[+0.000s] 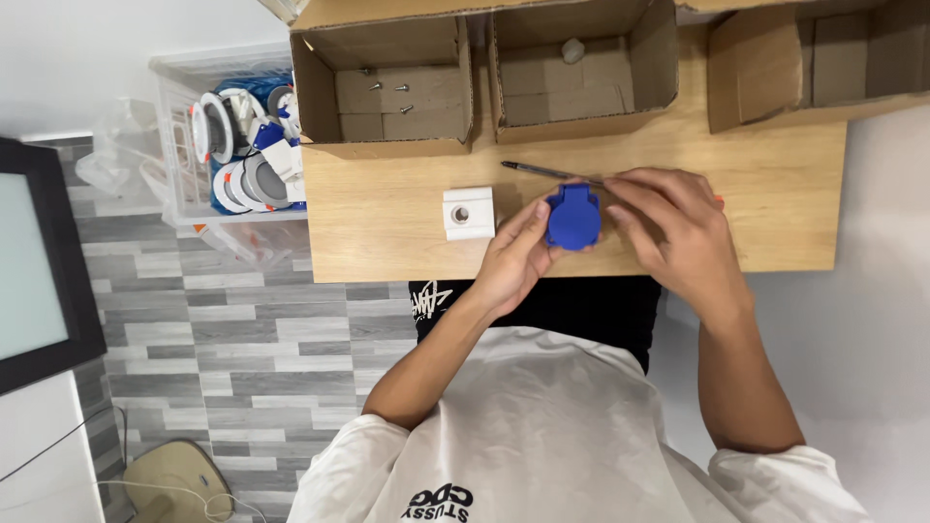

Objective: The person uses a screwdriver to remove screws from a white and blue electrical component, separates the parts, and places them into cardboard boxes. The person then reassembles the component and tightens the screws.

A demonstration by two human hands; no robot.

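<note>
Blue plastic socket cover (573, 216) sits pinched in your left hand (516, 257) over the table's (387, 223) near edge. Your right hand (668, 228) is closed on a screwdriver (547, 172), shaft pointing left behind the cover. Just left of it lies a white socket base (469, 213); cardboard boxes (387, 87) stand behind.

Three cardboard boxes (572, 73) are sitting along my table's (387, 232) far edge, screws (387, 89) lying in the left one. A clear bin (184, 145) of fittings is standing on the grey floor (242, 339).
</note>
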